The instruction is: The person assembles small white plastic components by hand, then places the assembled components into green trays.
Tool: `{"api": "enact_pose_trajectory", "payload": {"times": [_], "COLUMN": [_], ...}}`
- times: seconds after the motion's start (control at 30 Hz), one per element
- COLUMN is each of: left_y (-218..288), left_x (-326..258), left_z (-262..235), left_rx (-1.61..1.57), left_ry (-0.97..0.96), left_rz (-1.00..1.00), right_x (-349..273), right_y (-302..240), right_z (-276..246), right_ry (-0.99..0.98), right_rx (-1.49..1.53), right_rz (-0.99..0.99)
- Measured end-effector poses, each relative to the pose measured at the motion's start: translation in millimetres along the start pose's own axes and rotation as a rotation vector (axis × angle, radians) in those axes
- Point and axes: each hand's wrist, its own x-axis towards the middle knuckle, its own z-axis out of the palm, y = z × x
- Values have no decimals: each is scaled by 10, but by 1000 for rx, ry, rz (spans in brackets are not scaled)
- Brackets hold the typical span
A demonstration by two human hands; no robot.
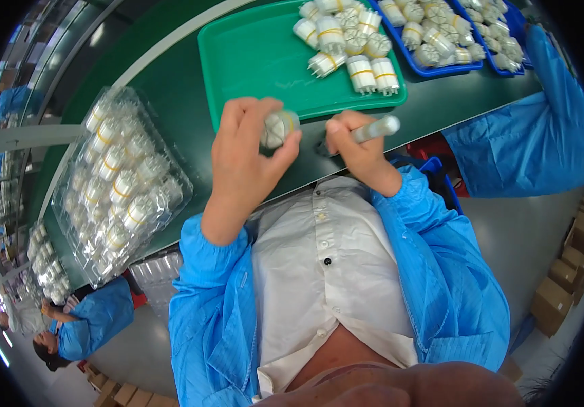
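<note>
My left hand (241,146) is closed around a small white cylindrical part (277,129) with a yellow band, held above the front edge of the green tray. Its round ribbed end faces up between thumb and fingers. In my right hand (360,149) is a pen-like stick (377,129) with a whitish translucent end pointing up and right. A dark tip shows below the fingers, apart from the part. The green tray (258,68) lies just beyond both hands. Several similar white cylinders (346,41) with yellow bands and prongs are heaped at its right side.
A clear plastic blister tray (119,183) filled with more white cylinders sits at the left. Blue trays (434,41) of the same parts stand at the far right. A person in blue (536,129) is close on the right; another person (95,319) works at lower left.
</note>
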Motion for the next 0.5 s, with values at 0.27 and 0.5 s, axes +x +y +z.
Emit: {"api": "enact_pose_trajectory", "payload": {"times": [0.27,0.5], "left_y": [-455,-457], "left_x": [-585,-676], "left_z": [186,240], "left_rx": [-100,-134], "left_ry": [-23,47], "left_rz": [-92,-156], "right_x": [324,277], "right_y": [-215,-242], "right_z": [410,610], "right_ry": [-87,-132], "right_rx": [10,-122], "right_rz": [-154,-173]}}
